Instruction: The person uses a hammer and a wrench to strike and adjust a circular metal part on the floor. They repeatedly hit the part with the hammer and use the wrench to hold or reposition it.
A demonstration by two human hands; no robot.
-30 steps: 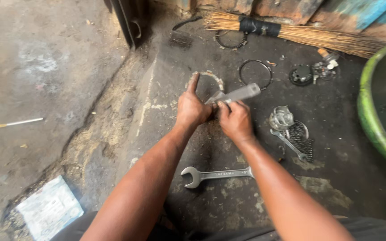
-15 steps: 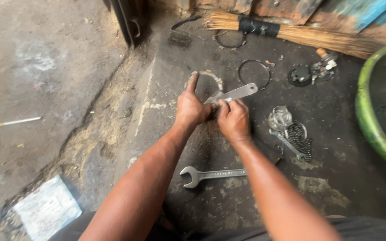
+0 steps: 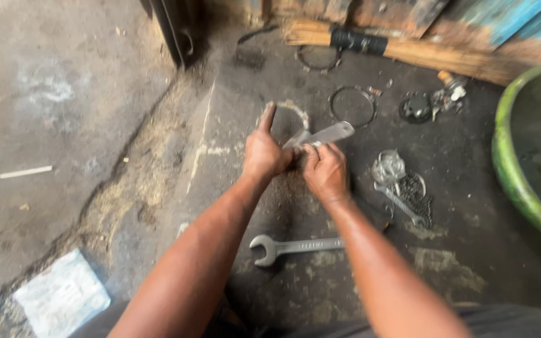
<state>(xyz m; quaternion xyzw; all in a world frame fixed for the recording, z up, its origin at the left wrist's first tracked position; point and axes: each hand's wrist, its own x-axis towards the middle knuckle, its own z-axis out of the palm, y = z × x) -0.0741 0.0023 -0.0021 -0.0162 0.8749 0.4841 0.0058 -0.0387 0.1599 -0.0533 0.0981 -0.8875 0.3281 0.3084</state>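
Left hand: fingers curled in toward the palm, index finger stretched straight out ahead and apart from the rest. The curled fingers meet the near end of a flat metal tool; how tightly they close on it cannot be told.

Right hand: fingers bunched together, tips pressed on the same near end of the tool, knuckles just beside those of the left hand.

Flat metal tool: grey, slender, held between both sets of fingertips, its free end slanting up and away beyond the right fingers.

Open-ended spanner: lying flat on the dark floor below both wrists, well back from the fingers, jaw end toward the left forearm.

Thin metal ring: on the floor just past the tool's free end.

Second ring: farther ahead of the fingers, near a bundled stick broom.

Cluster of small metal parts and a chain: to the right of the right fingers.

Green basin: far right.

Pale packet: far left, behind the left elbow.
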